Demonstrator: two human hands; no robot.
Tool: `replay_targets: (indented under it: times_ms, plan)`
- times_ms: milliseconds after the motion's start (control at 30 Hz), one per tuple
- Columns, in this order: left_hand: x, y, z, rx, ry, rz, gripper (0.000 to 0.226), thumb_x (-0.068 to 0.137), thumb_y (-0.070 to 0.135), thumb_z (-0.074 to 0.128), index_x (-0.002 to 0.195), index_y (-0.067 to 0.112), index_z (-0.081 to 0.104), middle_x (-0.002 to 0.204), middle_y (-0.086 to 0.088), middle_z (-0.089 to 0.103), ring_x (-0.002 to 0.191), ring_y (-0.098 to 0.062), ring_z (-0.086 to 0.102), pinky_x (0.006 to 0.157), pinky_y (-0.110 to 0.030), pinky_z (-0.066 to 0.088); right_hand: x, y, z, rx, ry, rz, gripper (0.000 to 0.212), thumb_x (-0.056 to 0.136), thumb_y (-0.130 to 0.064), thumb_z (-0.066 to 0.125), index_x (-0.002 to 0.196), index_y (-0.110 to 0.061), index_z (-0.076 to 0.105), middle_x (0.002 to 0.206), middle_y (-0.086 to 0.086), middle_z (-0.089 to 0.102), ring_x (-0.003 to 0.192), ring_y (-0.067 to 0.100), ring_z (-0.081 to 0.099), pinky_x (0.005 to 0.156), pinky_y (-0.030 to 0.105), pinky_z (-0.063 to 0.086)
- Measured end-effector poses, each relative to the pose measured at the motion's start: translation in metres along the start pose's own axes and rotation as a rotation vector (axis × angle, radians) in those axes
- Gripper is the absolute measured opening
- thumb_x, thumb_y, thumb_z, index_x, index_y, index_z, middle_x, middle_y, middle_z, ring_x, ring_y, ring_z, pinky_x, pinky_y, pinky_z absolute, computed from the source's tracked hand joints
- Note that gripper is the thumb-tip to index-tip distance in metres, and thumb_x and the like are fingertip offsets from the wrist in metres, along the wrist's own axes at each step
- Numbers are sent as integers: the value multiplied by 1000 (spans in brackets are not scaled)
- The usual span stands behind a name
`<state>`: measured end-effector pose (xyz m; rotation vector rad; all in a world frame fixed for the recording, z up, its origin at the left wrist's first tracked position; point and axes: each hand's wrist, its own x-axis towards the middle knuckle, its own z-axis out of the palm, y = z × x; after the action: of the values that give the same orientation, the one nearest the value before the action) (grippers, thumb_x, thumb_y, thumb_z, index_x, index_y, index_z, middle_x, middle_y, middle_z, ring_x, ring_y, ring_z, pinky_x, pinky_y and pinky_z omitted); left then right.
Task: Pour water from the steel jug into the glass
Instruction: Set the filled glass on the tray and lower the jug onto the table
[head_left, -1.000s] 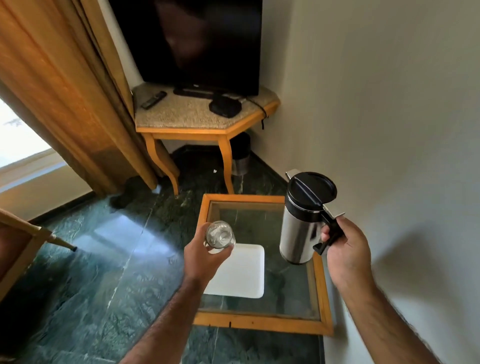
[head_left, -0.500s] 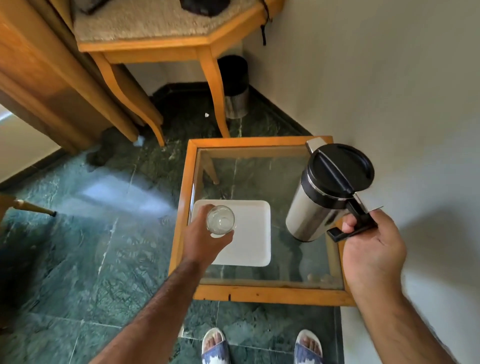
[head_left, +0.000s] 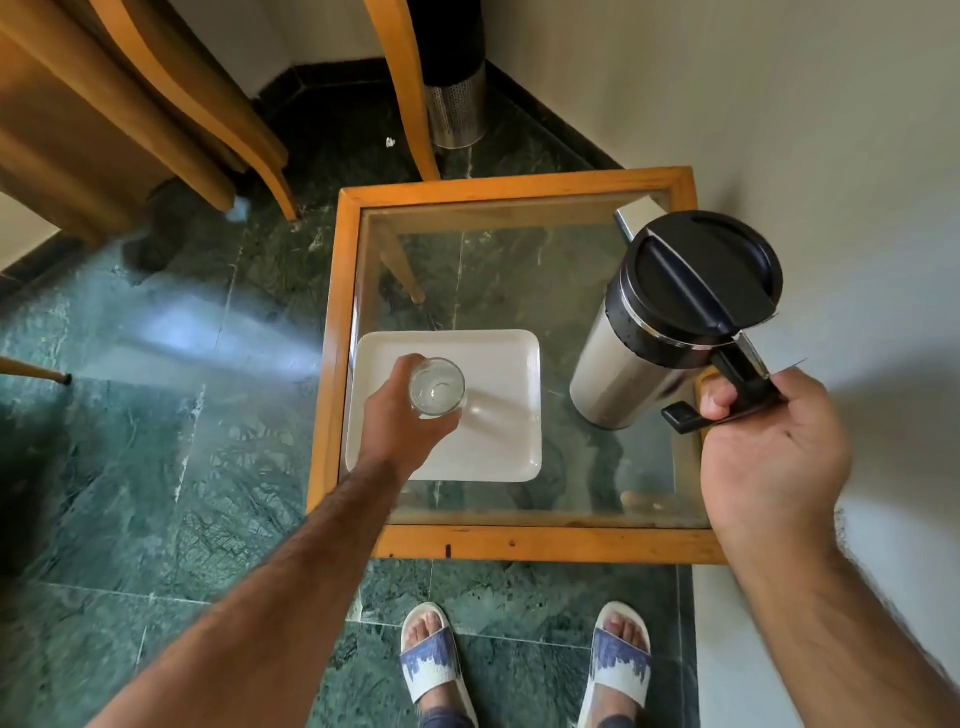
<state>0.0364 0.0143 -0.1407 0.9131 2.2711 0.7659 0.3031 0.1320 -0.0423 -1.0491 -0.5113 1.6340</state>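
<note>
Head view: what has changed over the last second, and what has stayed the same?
The view tipped downward: the TV stand left the frame and sandalled feet came in. The left hand brought the glass down over the white tray. The right hand carried the jug nearer the camera, over the table. Both grips unchanged; lid on, no pouring yet.

No lettering, brand, number or sign can be read anywhere in this view. The steel jug (head_left: 631, 358) and its black lid (head_left: 706, 270) show no legible marking, the glass (head_left: 436, 387) and white tray (head_left: 498, 415) are plain, and the blue-and-white pattern on the sandals (head_left: 434, 662) forms no readable characters.
</note>
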Motion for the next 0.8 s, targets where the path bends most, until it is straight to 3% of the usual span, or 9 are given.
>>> replay_targets:
  times_ms: [167,433,633,800]
  plan:
    - [0,-6,7,-17,13,-29,70,69,23,94,127,24,55,113,9,64,102,-17,61,69,-11,44,1,5,-5,15,-31,6,34,94,-14,48,76,-22,76,95,8,58,70,19,44,65,26,41]
    - [-2,-11,11,-34,45,-49,71,68,25,95,127,24,55,112,9,67,101,-16,62,69,-13,43,-3,14,-6,-40,-34,-32,39,92,-14,46,68,-22,76,73,-1,61,64,20,41,64,29,36]
    - [-6,-15,12,-20,45,-44,69,69,28,94,125,24,55,109,10,67,98,-15,63,67,-11,43,-7,17,-16,-83,-77,-36,40,96,-14,44,76,-22,77,76,-2,61,64,18,43,64,29,37]
    - [-8,-16,14,-16,46,-48,68,72,28,92,128,23,53,110,10,64,96,-15,62,67,-12,43,-14,24,-26,-136,-84,-49,46,98,-14,40,68,-23,75,68,-6,61,63,17,44,67,29,38]
